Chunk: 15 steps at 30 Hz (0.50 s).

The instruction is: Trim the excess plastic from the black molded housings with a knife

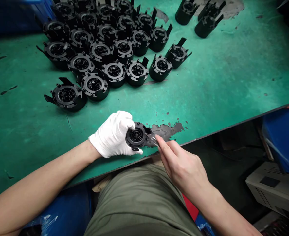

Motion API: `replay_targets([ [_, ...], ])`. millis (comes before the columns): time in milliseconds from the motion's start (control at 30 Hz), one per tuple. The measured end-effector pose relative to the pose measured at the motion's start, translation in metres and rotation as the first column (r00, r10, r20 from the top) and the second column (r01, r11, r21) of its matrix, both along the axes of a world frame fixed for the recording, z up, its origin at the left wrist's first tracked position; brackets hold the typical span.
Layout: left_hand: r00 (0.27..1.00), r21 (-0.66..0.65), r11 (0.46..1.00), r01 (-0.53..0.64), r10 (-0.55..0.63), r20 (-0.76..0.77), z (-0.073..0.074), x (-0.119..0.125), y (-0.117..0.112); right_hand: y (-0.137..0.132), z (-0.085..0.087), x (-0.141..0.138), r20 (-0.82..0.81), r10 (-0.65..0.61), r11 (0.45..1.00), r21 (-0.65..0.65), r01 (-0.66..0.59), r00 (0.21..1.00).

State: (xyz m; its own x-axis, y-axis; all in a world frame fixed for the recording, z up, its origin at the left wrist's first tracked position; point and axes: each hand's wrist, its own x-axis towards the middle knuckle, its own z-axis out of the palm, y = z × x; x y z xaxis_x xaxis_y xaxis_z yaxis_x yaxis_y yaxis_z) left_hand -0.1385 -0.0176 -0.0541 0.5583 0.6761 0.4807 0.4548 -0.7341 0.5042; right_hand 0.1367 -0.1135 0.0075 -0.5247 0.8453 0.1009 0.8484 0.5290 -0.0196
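While clutching a round black plastic part (135, 136) in the closed, white-gloved left hand (112, 134), pinching small metal tweezers (152, 141) in the bare right hand (183, 164), tips just beside the part, above the green table (208, 98), rows of matching parts (114, 72) beyond.

Tweezer tips (153, 141) too small to tell
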Motion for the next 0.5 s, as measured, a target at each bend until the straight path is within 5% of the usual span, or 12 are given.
replay_targets([
  [500,0.999,0.0,1.0,0.023,-0.023,0.023,0.0012,-0.0011,0.001,-0.0011,0.0096,-0.0031,0.134,-0.008,0.999,-0.051,0.015,0.991],
])
